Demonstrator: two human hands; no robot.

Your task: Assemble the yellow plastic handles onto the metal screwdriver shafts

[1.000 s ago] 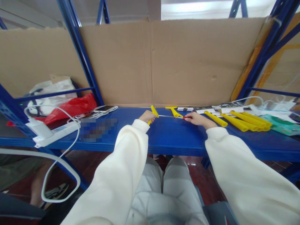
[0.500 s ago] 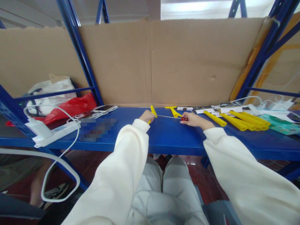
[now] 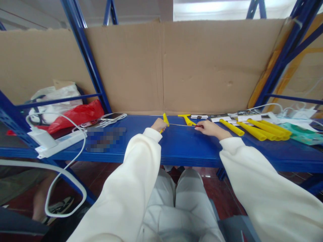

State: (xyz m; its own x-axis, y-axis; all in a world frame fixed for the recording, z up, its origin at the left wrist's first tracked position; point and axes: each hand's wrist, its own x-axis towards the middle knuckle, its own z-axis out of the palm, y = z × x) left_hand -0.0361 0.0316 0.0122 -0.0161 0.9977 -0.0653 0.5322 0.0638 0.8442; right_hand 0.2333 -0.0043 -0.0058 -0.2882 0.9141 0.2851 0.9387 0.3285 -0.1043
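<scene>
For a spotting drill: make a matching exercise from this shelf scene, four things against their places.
Things:
1. red plastic bag
2. phone
3. yellow T-shaped piece
4. row of yellow tubes

Places:
A. right of the right hand
B. far left, beside a white bag
C. behind the thin rod, between the hands
D. on the blue shelf, just right of the red bag

Pairs: 1-B, 2-D, 3-C, 4-A
</scene>
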